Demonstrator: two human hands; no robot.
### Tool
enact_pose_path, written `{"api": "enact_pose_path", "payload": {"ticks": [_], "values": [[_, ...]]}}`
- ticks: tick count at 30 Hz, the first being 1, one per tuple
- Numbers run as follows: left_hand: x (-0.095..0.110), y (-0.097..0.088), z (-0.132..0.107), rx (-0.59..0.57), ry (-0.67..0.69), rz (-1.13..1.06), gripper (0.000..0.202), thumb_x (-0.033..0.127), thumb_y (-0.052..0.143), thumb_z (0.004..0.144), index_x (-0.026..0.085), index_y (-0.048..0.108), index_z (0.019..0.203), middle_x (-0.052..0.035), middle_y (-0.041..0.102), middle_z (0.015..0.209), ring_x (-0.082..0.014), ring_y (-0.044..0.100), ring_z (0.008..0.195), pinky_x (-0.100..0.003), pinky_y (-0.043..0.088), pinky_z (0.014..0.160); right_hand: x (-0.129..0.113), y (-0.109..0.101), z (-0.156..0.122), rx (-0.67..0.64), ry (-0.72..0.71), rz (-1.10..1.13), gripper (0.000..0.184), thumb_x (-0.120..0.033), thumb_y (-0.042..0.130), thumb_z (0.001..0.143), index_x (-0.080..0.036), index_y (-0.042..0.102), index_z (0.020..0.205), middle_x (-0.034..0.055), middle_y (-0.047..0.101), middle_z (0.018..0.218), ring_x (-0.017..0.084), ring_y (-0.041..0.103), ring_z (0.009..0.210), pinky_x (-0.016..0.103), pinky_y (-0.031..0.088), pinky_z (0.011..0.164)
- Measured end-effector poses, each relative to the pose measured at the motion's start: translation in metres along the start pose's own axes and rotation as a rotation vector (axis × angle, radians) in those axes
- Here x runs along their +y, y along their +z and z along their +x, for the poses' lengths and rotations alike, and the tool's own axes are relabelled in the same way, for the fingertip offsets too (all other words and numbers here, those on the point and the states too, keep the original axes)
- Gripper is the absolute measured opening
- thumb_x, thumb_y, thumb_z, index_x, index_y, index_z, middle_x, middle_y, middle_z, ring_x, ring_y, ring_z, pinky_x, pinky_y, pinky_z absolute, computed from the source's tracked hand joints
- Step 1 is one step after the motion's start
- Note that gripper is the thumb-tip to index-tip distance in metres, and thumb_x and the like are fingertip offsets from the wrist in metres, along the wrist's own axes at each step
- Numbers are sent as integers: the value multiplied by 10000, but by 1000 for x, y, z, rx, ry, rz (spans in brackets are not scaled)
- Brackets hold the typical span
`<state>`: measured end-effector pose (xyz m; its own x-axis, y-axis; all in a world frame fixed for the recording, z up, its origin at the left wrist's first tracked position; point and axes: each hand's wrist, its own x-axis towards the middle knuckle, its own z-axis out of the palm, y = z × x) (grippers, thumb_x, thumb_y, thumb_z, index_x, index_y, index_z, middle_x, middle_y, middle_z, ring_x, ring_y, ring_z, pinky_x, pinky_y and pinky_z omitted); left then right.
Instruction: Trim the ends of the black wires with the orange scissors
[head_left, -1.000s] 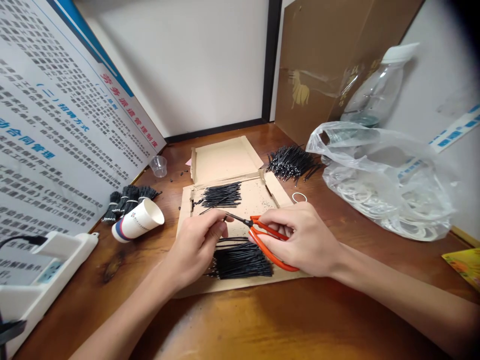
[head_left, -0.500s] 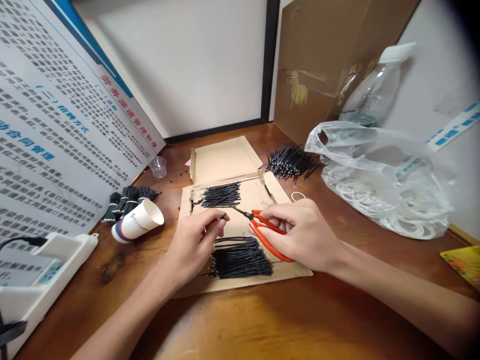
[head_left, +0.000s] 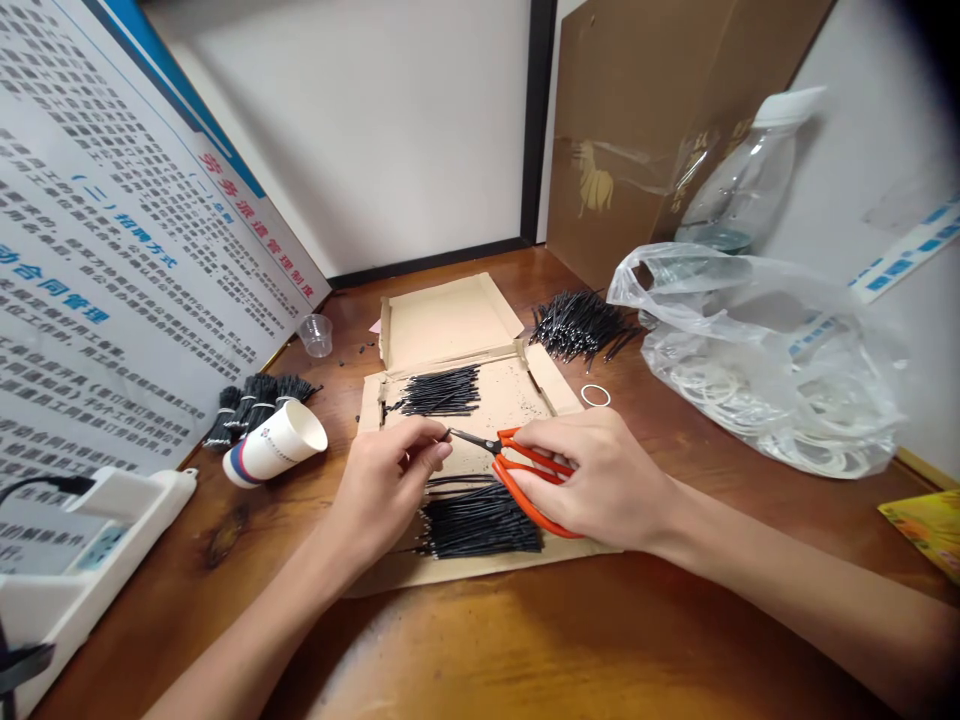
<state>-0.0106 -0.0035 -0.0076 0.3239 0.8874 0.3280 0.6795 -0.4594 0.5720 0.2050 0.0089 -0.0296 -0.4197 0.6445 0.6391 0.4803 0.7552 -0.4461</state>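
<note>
My left hand [head_left: 390,480] pinches one thin black wire piece between thumb and fingers above a flattened cardboard box [head_left: 450,325]. My right hand [head_left: 600,475] grips orange-handled scissors [head_left: 525,475], whose dark tips touch the wire end at my left fingertips. A pile of black wire pieces [head_left: 480,520] lies on the cardboard just below both hands. A second, smaller pile [head_left: 442,390] rests farther back on the same cardboard.
A third heap of black wires [head_left: 581,325] and a white rubber band [head_left: 596,395] lie on the wooden table. A clear plastic bag [head_left: 757,355], a bottle [head_left: 742,180], a tipped paper cup [head_left: 277,440], bundled wires [head_left: 251,400], a small clear cup [head_left: 318,332] and a printed board [head_left: 112,250] surround the cardboard.
The scissors drew back to the right half a second ago, then returned to the wire end at my left fingertips. The left hand stayed nearly still.
</note>
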Motion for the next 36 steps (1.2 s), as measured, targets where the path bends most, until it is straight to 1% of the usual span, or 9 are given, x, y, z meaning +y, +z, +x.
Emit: {"api": "enact_pose_path", "payload": {"ticks": [3, 7, 14, 20, 24, 26, 31, 34, 36], "values": [[2, -1, -1, -21, -65, -73, 65, 181, 566, 882, 160, 606, 835, 18, 629, 650, -93, 543, 572, -199, 396, 537, 2, 2, -1, 14, -30, -28, 186, -205, 563, 782, -87, 680, 697, -4, 539, 498, 90, 454, 441, 237, 311, 466], [4, -1, -1, -32, -83, -113, 66, 181, 566, 879, 158, 607, 832, 14, 638, 652, -97, 555, 581, -203, 406, 542, 3, 3, -3, 26, -40, -38, 183, -193, 560, 788, -79, 697, 750, 20, 598, 546, 105, 510, 464, 241, 327, 473], [4, 0, 0, -40, -83, -127, 71, 187, 558, 883, 156, 605, 841, 12, 629, 645, -98, 558, 581, -205, 408, 545, 4, 4, -3, 35, -56, -75, 202, -189, 538, 804, -100, 680, 692, 12, 585, 522, 112, 504, 459, 250, 331, 470], [2, -2, 0, -23, -4, 5, 106, 175, 541, 889, 153, 623, 825, 9, 607, 637, -96, 505, 549, -211, 382, 528, 5, 4, -3, 80, -40, -113, 195, -195, 551, 823, -109, 678, 703, 14, 607, 549, 96, 495, 450, 242, 337, 478], [-10, 2, 3, 16, 103, 208, 98, 158, 557, 877, 163, 650, 849, -7, 625, 686, -123, 538, 604, -239, 411, 579, 6, 4, -2, 79, -12, -119, 185, -212, 559, 807, -124, 661, 681, -3, 573, 518, 88, 459, 437, 234, 323, 472], [-19, 5, 5, 25, 110, 279, 101, 147, 558, 874, 163, 658, 872, -28, 640, 750, -144, 565, 666, -259, 435, 612, 7, 4, -1, 77, -2, -122, 190, -214, 555, 808, -130, 651, 667, -8, 565, 518, 85, 449, 441, 231, 319, 480], [-28, 6, 9, 51, 54, 244, 148, 64, 587, 820, 142, 619, 941, -59, 637, 927, -158, 590, 764, -293, 487, 703, 11, 5, -1, 34, 46, -146, 229, -242, 546, 816, -127, 636, 639, -23, 491, 474, 85, 406, 434, 242, 285, 481], [-25, 4, 9, 62, 70, 218, 119, 53, 569, 824, 140, 612, 892, -61, 638, 925, -178, 595, 830, -321, 494, 750, 15, 5, -1, 10, 72, -144, 243, -254, 528, 826, -131, 631, 643, -24, 489, 483, 85, 402, 441, 242, 278, 486], [-25, 4, 7, 22, 85, 214, 114, 57, 539, 843, 140, 614, 867, -61, 642, 899, -185, 598, 837, -336, 498, 759, 16, 5, 0, 1, 84, -153, 240, -254, 528, 823, -134, 623, 638, -25, 485, 485, 85, 397, 446, 243, 278, 495]]}}
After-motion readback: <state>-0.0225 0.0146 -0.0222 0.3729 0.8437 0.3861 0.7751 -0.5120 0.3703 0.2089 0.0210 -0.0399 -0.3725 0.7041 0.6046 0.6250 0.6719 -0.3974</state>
